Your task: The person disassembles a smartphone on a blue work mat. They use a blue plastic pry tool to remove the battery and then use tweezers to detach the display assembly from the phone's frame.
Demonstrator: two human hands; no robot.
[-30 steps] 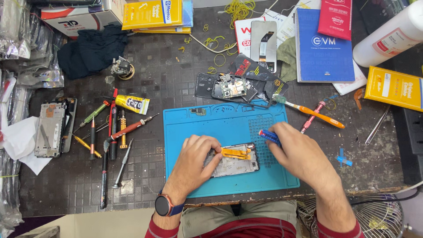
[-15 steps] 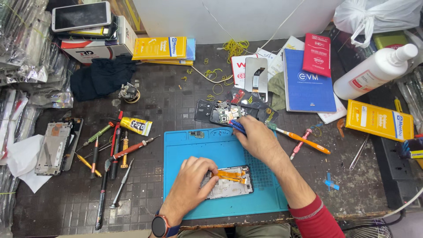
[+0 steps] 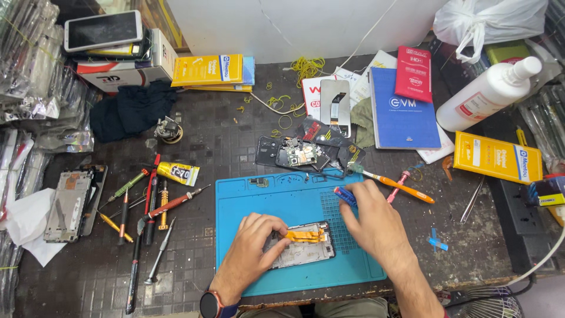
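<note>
Clearly the work stands mid-repair, judging by how the parts lie. At the far left of the dark tiled table point(image 3: 223, 147) a stripped silver phone frame point(image 3: 66, 206) rests beside a row of red, yellow and black screwdrivers point(image 3: 154, 203) and a small yellow glue tube point(image 3: 178, 172). On the blue silicone work mat point(image 3: 282, 200) the left hand point(image 3: 253, 241) presses down on the opened phone chassis with an orange flex cable across it point(image 3: 303, 244); its grip is closed on the chassis edge, steadying it. The back is already off and the inside lies bare. Right of that, the right hand point(image 3: 374, 221) pinches a small blue-handled tool point(image 3: 345, 196) between its fingers, held just above the mat's upper right part, near the chassis but apart from it. Above the mat sits a removed black circuit board assembly point(image 3: 297, 154), so the board looks already taken out. Reassembly appears not yet begun. Further right lie an orange-handled screwdriver point(image 3: 400, 187) and a white pump bottle point(image 3: 485, 94).
</note>
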